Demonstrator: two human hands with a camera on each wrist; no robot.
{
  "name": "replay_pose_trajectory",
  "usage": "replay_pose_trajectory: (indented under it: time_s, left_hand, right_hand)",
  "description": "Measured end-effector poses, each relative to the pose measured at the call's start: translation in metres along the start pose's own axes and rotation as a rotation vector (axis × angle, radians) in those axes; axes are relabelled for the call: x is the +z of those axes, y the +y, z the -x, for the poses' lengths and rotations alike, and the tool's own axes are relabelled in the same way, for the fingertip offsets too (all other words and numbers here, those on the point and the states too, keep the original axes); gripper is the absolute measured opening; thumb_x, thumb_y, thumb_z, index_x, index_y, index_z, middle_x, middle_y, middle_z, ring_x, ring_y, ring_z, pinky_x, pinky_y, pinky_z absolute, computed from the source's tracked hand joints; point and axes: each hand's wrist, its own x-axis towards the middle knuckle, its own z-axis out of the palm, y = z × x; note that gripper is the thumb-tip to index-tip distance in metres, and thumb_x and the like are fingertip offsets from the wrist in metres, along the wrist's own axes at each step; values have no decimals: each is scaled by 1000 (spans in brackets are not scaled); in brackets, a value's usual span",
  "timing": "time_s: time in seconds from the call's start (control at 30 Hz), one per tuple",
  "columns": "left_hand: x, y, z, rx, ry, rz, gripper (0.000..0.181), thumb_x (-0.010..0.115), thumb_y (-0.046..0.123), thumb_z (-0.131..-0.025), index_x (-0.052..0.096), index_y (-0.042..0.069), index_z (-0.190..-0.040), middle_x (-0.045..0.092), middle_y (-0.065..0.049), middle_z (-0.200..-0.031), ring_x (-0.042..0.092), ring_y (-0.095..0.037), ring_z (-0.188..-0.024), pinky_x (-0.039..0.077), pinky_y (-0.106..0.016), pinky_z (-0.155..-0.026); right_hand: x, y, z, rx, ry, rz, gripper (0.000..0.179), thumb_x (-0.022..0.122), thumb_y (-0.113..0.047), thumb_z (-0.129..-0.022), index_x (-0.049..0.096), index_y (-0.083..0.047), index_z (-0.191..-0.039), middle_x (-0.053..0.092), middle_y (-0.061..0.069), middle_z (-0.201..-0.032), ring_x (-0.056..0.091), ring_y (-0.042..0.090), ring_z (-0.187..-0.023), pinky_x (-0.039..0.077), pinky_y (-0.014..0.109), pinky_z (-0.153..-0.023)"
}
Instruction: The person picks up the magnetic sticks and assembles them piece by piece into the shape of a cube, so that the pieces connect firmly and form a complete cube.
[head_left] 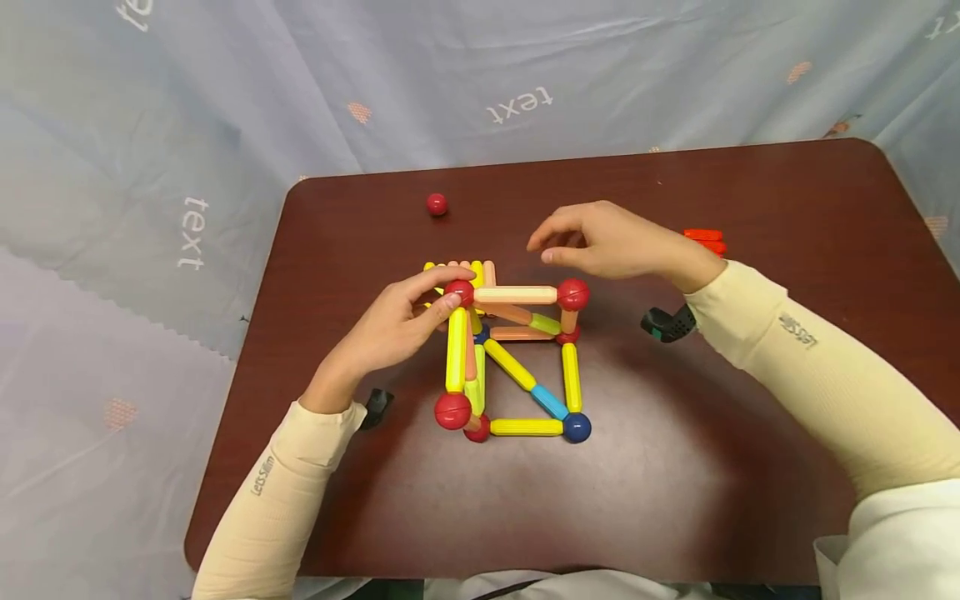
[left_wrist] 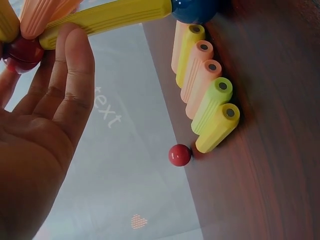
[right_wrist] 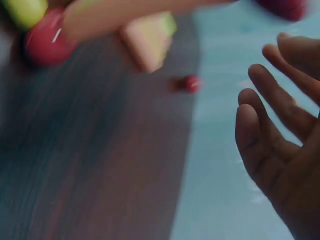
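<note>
Cream sleeves [head_left: 273,500] are worn nearest the camera. By the left hand [head_left: 393,325], a red ball [head_left: 462,292] on the rod frame [head_left: 510,365] at table [head_left: 675,483] centre is pinched; rightward, the right hand [head_left: 611,240] is held near, loosely bent.

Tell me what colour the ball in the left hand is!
Red. The ball held by the left hand shows best in the head view.

loose ball [head_left: 437,204] behind rod frame [head_left: 511,364]
</note>
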Motion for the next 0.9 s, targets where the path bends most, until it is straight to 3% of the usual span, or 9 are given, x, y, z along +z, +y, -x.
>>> replay_pose_trajectory:
  time_s: [0.2,0.33,0.53,0.6,0.8,0.9]
  left_hand:
    - [-2,-3,5,6,2,14,40,65,20,-101,60,19,-141,64,-6,-134,66,-22,-97,60,-38,-85]
    - [-4,-4,7,29,4,14,39,64,19,-101,61,17,-140,63,-5,-138,66,-21,-95,59,-30,-81]
    - [-6,-5,7,23,-1,19,40,65,20,-101,60,19,-141,61,-4,-141,66,-21,-97,59,-29,-81]
    - [-6,-5,7,18,-2,17,41,65,20,-100,60,19,-141,61,-4,-141,65,-21,-97,58,-29,-81]
    - [-5,-3,8,17,1,35,41,65,18,-100,60,18,-141,58,-4,-145,66,-22,-99,60,-37,-84]
    - [-5,-2,8,12,-3,55,41,66,16,-100,60,16,-141,57,-5,-147,68,-23,-101,61,-41,-89]
  right_hand:
    - [40,14,-45,-138,-136,186,31,73,-17,-95,72,-14,-126,67,5,-131,59,26,-123,48,45,-109]
    - [59,13,-60,-219,-175,250,41,79,-15,-90,70,-14,-130,64,7,-139,54,27,-128,51,39,-104]
    - [70,20,-63,-355,-210,280,95,99,-25,-46,66,-16,-134,61,5,-142,50,23,-125,55,35,-93]
    - [72,22,-63,-382,-197,283,98,99,-27,-41,67,-17,-133,62,5,-140,51,23,-123,54,35,-93]
    - [76,26,-63,-358,-165,378,91,100,-31,-44,69,-18,-129,67,3,-130,52,23,-117,53,37,-95]
    - [77,26,-61,-324,-170,425,92,101,-33,-41,70,-18,-126,69,3,-127,51,23,-111,52,37,-92]
